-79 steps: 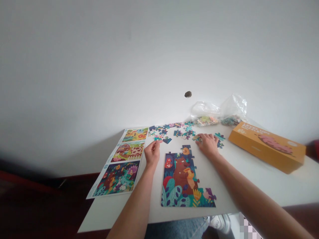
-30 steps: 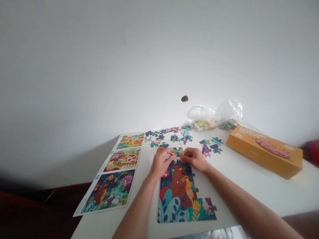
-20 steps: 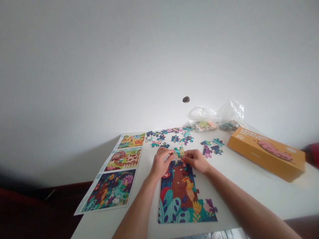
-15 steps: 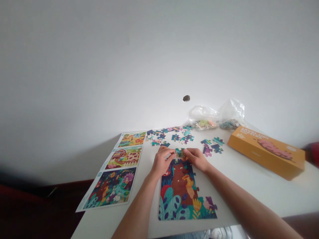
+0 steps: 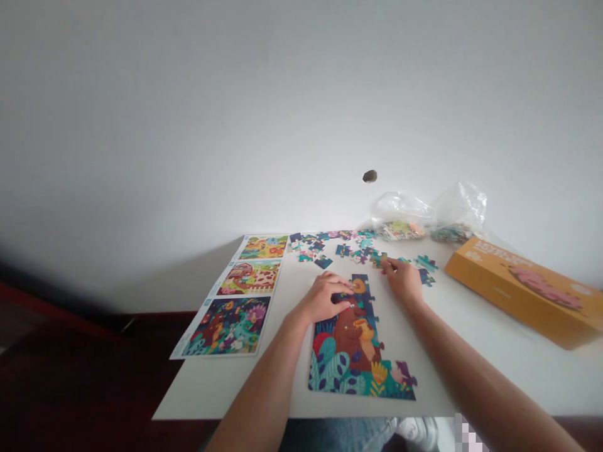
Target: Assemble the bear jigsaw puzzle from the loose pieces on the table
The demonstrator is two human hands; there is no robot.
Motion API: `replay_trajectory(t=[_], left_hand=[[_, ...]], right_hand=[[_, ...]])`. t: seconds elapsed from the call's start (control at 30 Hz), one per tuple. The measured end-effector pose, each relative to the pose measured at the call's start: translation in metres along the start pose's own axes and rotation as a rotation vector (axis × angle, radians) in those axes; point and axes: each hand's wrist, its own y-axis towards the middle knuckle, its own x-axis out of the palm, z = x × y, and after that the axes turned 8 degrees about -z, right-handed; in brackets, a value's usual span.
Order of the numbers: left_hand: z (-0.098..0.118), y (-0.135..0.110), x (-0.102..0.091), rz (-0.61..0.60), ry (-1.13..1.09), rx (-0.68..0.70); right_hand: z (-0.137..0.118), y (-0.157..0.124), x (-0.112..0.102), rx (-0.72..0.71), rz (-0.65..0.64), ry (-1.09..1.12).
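Observation:
A partly joined jigsaw puzzle [image 5: 346, 351] with a brown bear holding a honey pot lies on the white table in front of me. My left hand [image 5: 325, 299] rests on its upper left part, fingers apart and lying over the pieces. Beyond the puzzle's upper right, my right hand [image 5: 403, 280] pinches a teal and green puzzle piece [image 5: 377, 260] between thumb and fingers. Loose puzzle pieces [image 5: 323, 261] are scattered behind the joined part. A few more pieces [image 5: 426, 263] lie past my right hand, partly hidden by it.
On the left lies a picture sheet [image 5: 225, 326] with three printed scenes, overhanging the table's edge. Two clear plastic bags [image 5: 400, 216] of pieces stand against the wall. An orange puzzle box [image 5: 522, 292] sits at the right.
My right hand has carried the teal piece from the puzzle's top edge to the right. My left hand has let go of that piece and flattened onto the puzzle. The view has shifted slightly.

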Motion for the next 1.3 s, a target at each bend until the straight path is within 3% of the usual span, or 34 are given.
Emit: replay_trajectory(t=[0.2, 0.37, 0.43, 0.57, 0.67, 0.83, 1.03, 1.3], left_hand=[[0.000, -0.002, 0.000, -0.019, 0.001, -0.022], [-0.003, -0.003, 0.001, 0.000, -0.019, -0.009], [-0.009, -0.003, 0.000, 0.071, -0.028, -0.045], [-0.029, -0.006, -0.006, 0.363, 0.121, -0.257], [-0.040, -0.010, -0.010, 0.452, 0.231, -0.385], [-0.048, -0.008, -0.003, 0.405, 0.257, -0.406], [-0.045, -0.004, 0.005, 0.247, 0.302, -0.402], [-0.045, -0.006, -0.008, 0.289, 0.190, -0.400]], right_hand=[[0.005, 0.006, -0.005, 0.132, 0.007, -0.110], [0.002, 0.002, -0.007, 0.081, 0.044, -0.202], [0.000, -0.003, -0.005, -0.044, 0.052, -0.203], [-0.007, -0.015, 0.004, -0.492, -0.072, -0.142], [-0.012, -0.021, 0.009, -0.689, -0.170, -0.149], [-0.016, -0.025, 0.012, -0.699, -0.277, -0.218], [-0.017, -0.024, 0.013, -0.701, -0.289, -0.232], [-0.016, -0.021, 0.015, -0.702, -0.288, -0.208]])
